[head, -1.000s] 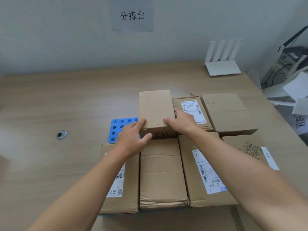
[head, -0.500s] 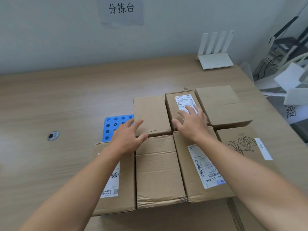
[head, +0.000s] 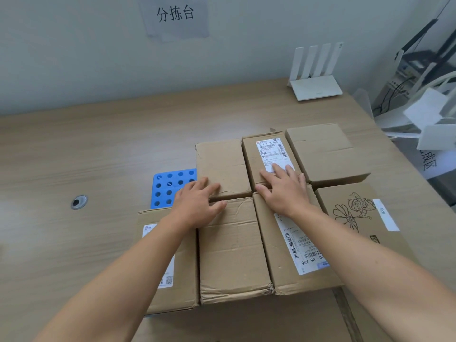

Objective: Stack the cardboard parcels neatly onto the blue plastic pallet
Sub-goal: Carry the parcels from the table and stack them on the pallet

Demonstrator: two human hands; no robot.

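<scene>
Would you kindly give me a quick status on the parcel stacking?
Left hand and right hand flat on the parcels, gripping nothing. Plain parcel seated in back row. Blue pallet corner still bare. Nothing in the way.

7 brown cardboard parcels (head: 233, 245) packed flush in 2 rows; blue pallet (head: 172, 187) corner exposed far-left.

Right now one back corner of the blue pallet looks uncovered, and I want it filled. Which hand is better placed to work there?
Left. The left hand rests right beside the bare pallet corner; the right hand lies flat on the labelled parcel, farther away.
</scene>
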